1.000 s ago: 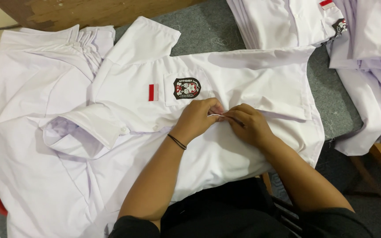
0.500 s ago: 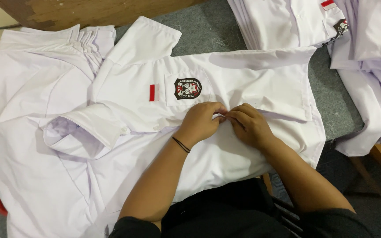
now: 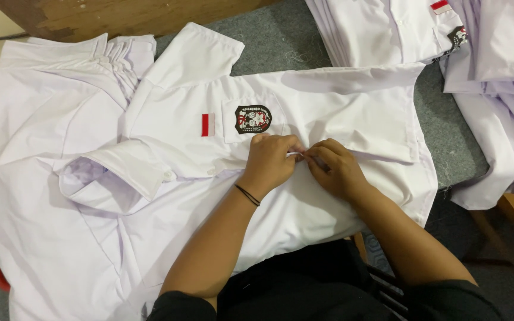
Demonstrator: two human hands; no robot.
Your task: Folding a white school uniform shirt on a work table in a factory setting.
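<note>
Far left there's a heap of white shirts [image 3: 55,89] spread flat, with the collar [image 3: 114,172] of the top shirt [image 3: 328,101] folded out toward them. On that shirt's chest sit a small red-and-white flag patch [image 3: 207,125] and a dark crest badge [image 3: 253,119] on the pocket. Just right of the badge the person's left hand [image 3: 270,163] — thin black band [image 3: 247,194] on the wrist — is curled with its fingertips pinching the front placket. The right hand [image 3: 337,169] meets it from the other side, also pinched on the fabric, the two hands touching at the fingertips.

Compared with a second ago not much has moved: both hands sit at the same spot on the placket, maybe nudged slightly toward the badge, and the shirt lies the same way. So they look busy with one small spot — whether that's a button is too small to tell. Off to the right, another stack of folded shirts [image 3: 388,30] and loose white garments [image 3: 501,107] rest on the grey cloth-covered table [image 3: 281,41].
</note>
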